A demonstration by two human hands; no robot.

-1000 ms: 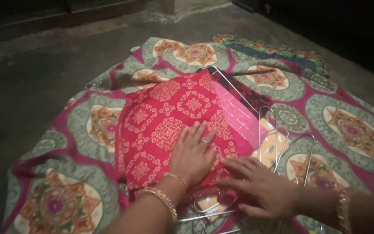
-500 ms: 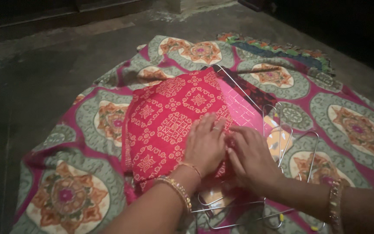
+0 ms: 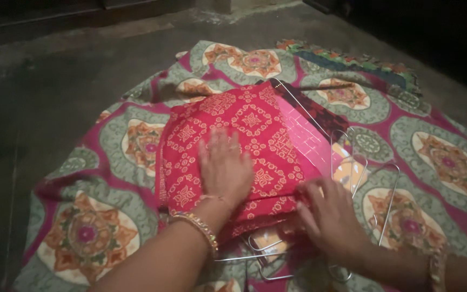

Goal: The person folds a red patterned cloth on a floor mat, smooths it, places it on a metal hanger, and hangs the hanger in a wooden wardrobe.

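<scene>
A folded red garment point(image 3: 244, 130) with a cream block print lies on top of a pile, over a pink cloth point(image 3: 309, 138) and a dark red one. My left hand point(image 3: 224, 167) rests flat on the red garment, fingers spread, a ring and gold bangles on it. My right hand point(image 3: 328, 213) presses on the garment's lower right corner, fingers apart, beside the wire hangers point(image 3: 363, 178) that stick out from under the pile.
The pile sits on a large patterned bedsheet point(image 3: 433, 162) of pink, grey and orange medallions, spread on a dark concrete floor point(image 3: 39, 92). Another patterned cloth point(image 3: 352, 59) lies at the sheet's far edge. The surroundings are dim.
My left hand slid left and up across the red garment. My right hand moved down and right to the garment's lower corner. The view shifted slightly.
</scene>
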